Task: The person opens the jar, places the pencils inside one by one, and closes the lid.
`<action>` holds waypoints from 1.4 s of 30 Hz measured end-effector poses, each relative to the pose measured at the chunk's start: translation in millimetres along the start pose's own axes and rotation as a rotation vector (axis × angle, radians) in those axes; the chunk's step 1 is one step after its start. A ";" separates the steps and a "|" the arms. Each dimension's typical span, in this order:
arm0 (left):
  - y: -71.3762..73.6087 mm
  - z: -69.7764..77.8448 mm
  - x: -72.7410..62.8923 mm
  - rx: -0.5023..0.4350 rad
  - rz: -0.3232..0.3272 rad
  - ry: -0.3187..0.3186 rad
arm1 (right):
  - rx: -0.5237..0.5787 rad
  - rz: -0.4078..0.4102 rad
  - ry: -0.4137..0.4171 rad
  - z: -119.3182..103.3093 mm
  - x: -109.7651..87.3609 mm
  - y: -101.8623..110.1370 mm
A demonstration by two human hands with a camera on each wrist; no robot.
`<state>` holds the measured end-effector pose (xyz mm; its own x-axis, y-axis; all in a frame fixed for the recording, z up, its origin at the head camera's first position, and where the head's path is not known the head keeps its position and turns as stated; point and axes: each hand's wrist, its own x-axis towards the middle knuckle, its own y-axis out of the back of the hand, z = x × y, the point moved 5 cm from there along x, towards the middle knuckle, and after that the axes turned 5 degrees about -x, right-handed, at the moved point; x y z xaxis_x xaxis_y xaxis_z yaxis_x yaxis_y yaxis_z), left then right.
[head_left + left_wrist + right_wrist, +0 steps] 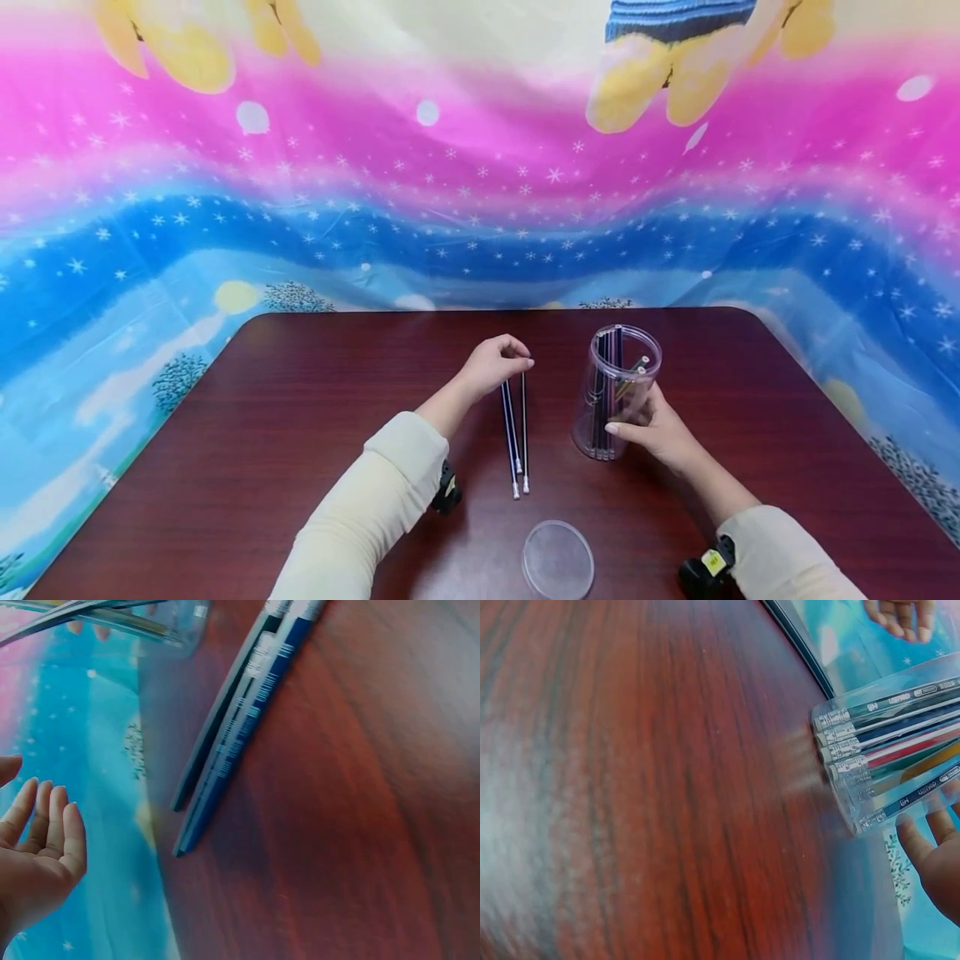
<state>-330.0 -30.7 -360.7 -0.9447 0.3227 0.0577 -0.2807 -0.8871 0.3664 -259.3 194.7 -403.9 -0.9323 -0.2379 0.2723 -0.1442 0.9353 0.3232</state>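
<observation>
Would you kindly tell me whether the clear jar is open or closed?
Open: the mouth of the clear jar is uncovered, and the round lid lies apart from it on the table.

Illumination in the head view is bright and even, with soft shadow beside the left sleeve point(360, 508); both wrist views are hazier, with pale glare on the table point(667, 795) and pencils point(253, 720) probably slightly out of focus.

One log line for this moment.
left hand: empty, near three loose pencils | right hand: holding jar, pencils inside | lid: off, on table
</observation>
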 end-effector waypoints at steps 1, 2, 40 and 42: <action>0.4 -3.7 -0.5 0.009 0.002 0.013 | 0.000 0.000 0.000 0.3 0.1 0.2; 0.9 -7.5 -1.0 0.019 0.003 0.026 | 0.000 0.000 0.001 0.4 0.1 0.3; -6.9 -54.5 1.9 0.520 0.021 0.269 | -0.008 0.008 -0.012 -0.9 -1.4 -1.4; -7.1 -52.9 3.4 0.562 0.022 0.277 | -0.013 0.008 -0.016 -0.4 -1.2 -0.9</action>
<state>-340.1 -40.8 -412.2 -0.9792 0.1419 -0.1450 -0.2001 -0.5594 0.8044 -257.9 194.0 -404.1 -0.9387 -0.2264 0.2600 -0.1328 0.9334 0.3334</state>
